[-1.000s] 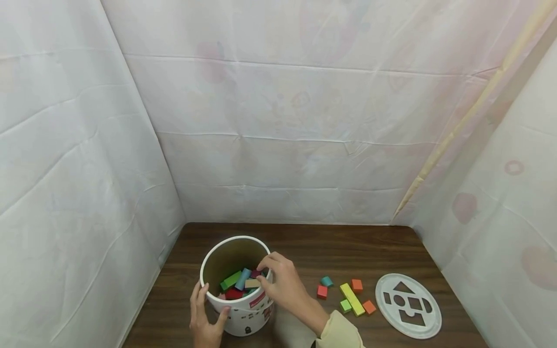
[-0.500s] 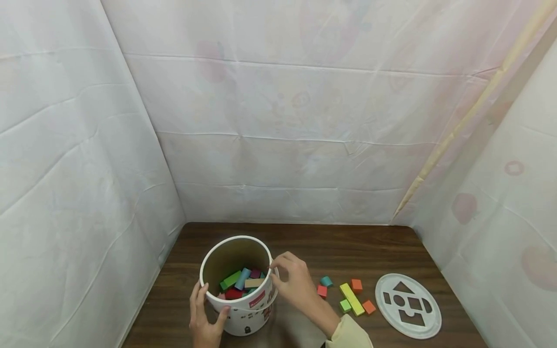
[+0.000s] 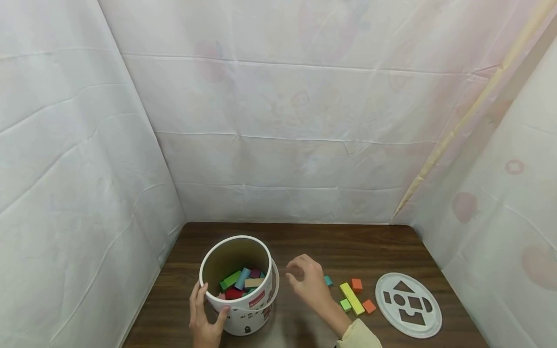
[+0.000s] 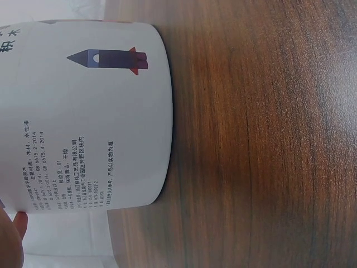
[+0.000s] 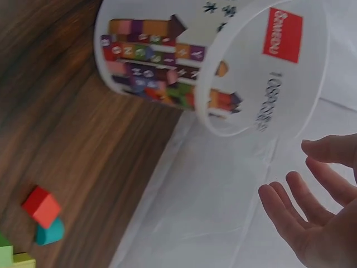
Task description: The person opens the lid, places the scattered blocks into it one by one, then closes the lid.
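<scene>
Head view: right hand (image 3: 310,281) hides red block (image 5: 42,206). Left wrist view: bucket (image 4: 111,128), left hand (image 4: 9,243) cut off.

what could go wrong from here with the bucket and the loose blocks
The bucket might slide or tip if pulled, since only the left hand steadies it, from one side.
If the right hand reaches in, it could snag the handle, which sticks out on the near side to it.
The right hand is also close to the teal block, so a low sweep might knock that or the yellow block.
</scene>
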A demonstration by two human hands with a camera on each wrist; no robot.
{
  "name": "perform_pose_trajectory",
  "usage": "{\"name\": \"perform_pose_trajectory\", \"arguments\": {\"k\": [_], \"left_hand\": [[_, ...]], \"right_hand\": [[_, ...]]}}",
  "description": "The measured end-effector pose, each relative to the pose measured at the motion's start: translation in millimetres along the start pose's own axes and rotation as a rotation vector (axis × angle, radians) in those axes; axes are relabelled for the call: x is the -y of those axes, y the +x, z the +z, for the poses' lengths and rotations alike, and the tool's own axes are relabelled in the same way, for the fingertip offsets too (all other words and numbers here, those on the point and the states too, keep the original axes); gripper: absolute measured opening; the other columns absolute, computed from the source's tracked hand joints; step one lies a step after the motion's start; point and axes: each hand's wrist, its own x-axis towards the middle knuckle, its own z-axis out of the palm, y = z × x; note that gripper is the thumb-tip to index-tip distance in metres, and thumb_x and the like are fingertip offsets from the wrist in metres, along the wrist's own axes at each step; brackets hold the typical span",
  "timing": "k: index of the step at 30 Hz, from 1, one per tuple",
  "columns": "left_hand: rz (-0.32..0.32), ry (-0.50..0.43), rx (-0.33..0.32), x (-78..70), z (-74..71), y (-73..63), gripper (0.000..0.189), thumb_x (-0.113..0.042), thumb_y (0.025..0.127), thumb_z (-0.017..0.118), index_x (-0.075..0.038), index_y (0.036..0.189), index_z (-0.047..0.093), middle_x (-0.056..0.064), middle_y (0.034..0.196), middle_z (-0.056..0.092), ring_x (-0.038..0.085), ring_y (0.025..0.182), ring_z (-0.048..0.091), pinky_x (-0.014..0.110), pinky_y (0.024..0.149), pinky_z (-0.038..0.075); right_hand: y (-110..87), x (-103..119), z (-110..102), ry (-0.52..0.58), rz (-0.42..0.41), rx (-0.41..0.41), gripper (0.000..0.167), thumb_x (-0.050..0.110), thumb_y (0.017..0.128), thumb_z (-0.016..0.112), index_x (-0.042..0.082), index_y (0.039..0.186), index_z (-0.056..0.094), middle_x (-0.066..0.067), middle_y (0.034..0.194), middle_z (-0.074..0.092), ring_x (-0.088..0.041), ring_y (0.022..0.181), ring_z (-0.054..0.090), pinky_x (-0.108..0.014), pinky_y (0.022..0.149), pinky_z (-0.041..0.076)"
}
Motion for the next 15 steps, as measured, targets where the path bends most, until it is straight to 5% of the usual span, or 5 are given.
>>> {"name": "perform_pose_trajectory", "arguments": {"k": [15], "left_hand": [[0.002, 0.006, -0.011, 1.6, 0.6, -1.3, 0.086, -0.005, 0.064, 0.084, -0.006, 0.140, 0.043, 0.018, 0.143, 0.035, 0.032, 0.120, 0.042, 0.009, 0.093, 0.032]], "right_hand": [[-18.5, -47, -4, -0.120, 0.107, -0.043, 0.025, -0.004, 0.067, 0.080, 0.013, 0.078, 0.066, 0.002, 0.080, 0.061, -0.015, 0.076, 0.060, -0.032, 0.066, 0.053]]}}
